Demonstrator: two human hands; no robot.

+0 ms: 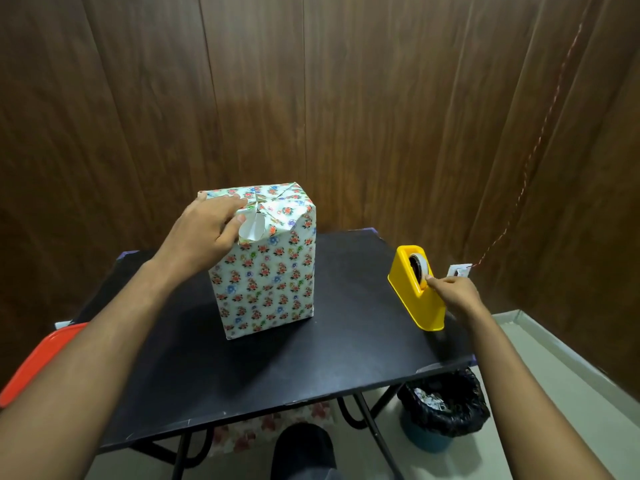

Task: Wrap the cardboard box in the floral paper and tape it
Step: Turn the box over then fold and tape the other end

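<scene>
The box [266,271] stands upright in the middle of the black table [311,358], fully covered in floral paper. Its top folds meet near the centre, and one flap at the front top edge stands loose, showing its white underside. My left hand [204,233] rests on the top left of the box, fingers pressing the folded paper down. A yellow tape dispenser [417,292] sits at the table's right edge. My right hand [453,292] is at the dispenser, thumb and fingers pinching the tape end by the roll.
A bin lined with a black bag [443,410] stands on the floor under the table's right corner. An orange tray or lid [38,358] lies off the left edge. Floral paper scraps [270,427] lie under the table. A wood-panelled wall is behind.
</scene>
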